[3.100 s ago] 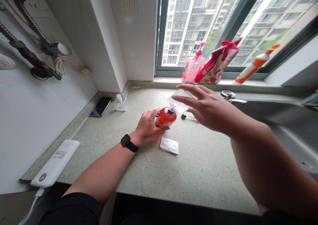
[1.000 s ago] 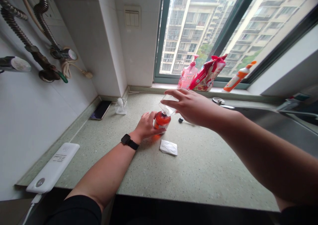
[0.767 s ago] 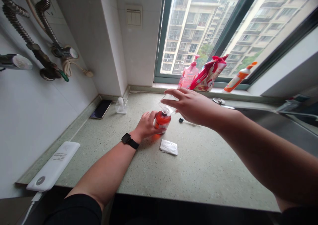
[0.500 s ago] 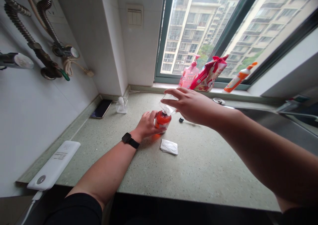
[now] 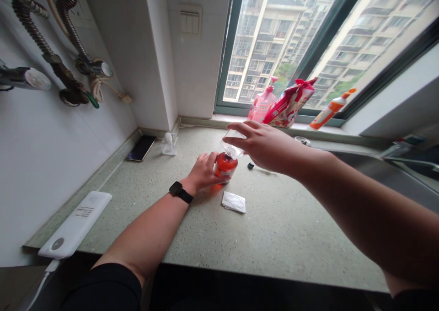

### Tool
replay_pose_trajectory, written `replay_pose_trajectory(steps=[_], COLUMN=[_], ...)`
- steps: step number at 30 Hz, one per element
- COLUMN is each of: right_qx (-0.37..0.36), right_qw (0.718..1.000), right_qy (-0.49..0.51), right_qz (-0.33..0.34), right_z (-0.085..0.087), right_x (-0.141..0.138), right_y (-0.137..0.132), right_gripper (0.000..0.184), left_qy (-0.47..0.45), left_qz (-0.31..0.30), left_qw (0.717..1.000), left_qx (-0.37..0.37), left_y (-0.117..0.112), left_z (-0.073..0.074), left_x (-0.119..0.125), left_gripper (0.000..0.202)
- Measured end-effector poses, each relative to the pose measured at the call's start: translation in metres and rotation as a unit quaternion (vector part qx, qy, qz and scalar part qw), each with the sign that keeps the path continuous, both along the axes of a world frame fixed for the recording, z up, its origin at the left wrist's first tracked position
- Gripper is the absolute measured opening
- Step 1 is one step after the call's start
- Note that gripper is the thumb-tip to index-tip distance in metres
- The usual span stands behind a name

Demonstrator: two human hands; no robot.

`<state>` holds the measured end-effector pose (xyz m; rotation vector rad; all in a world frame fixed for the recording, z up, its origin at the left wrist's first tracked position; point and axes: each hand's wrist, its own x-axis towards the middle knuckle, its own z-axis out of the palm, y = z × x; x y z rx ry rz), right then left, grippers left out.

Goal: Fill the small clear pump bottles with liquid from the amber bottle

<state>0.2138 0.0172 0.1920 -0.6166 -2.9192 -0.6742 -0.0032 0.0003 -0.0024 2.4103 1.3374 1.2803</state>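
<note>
My left hand (image 5: 206,173) wraps round an orange-red bottle (image 5: 226,165) that stands on the speckled green counter (image 5: 281,228). Above it, my right hand (image 5: 255,139) grips a clear container (image 5: 233,147), tilted so that its lower end meets the mouth of the bottle. Whether liquid is flowing between them I cannot tell. To the right of the bottle lies a small black cap (image 5: 250,165). A folded white tissue (image 5: 233,202) rests on the counter in front of the bottle.
A clear box-like holder with a white nozzle piece (image 5: 169,144) and a phone (image 5: 141,148) are at the back left. A white power bank (image 5: 76,224) lies at the left edge. Pink pump bottle (image 5: 262,104), red bag (image 5: 290,104) and orange-white bottle (image 5: 331,110) line the windowsill. A sink (image 5: 377,174) is right.
Both hands keep their grips and hold almost the same positions. The whole view has shifted slightly; nothing on the counter has visibly moved.
</note>
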Motion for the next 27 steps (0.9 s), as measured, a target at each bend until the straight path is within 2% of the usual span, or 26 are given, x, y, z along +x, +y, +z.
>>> replay_pose_trajectory(steps=[13,27], right_qx=[0.033,0.03], right_qw=[0.999,0.999], right_qy=[-0.016,-0.023], right_qz=[0.013,0.012], right_z=[0.0015,0.003], right_x=[-0.0057,-0.0071], right_y=[-0.0036,-0.0032], right_gripper=[0.065,0.066], left_qy=[-0.004,-0.002], left_qz=[0.0,-0.002], left_qw=[1.0,1.0], left_qx=[-0.003,0.001], left_y=[0.0008,0.0012], left_z=[-0.001,-0.0007], left_x=[0.0,-0.0001], left_gripper=[0.069,0.07])
